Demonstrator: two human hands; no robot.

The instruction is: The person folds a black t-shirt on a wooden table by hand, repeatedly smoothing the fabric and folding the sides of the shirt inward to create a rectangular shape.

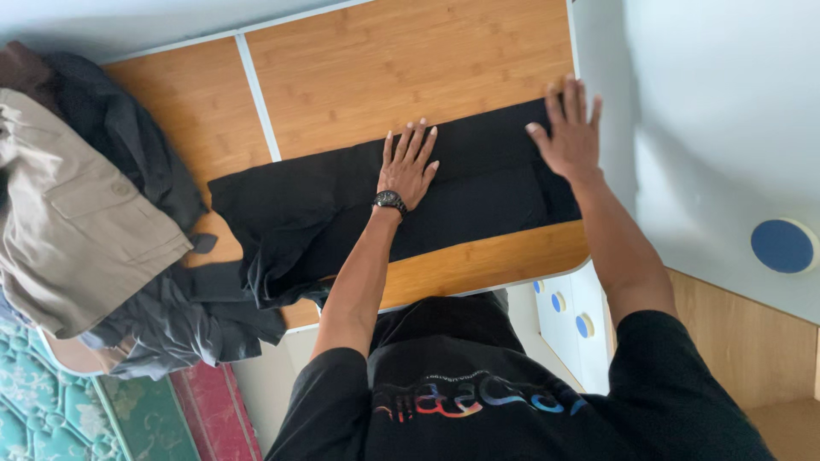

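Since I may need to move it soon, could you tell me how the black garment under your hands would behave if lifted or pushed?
The black garment looks floppy: its end drapes over the wooden table edge in folds. Pushed, it would probably bunch rather than slide whole. It lies flat under the left hand and right hand, so likely light.

This looks like a room in a home, most likely a bedroom. A wood-grain surface [384, 68] with white edging carries a heap of clothes [94, 222] in khaki and dark grey, and a patterned teal mattress [43, 410] with a red cloth [218, 410] beside it shows below. White cabinet fronts with round blue knobs [783, 246] stand next to the surface.
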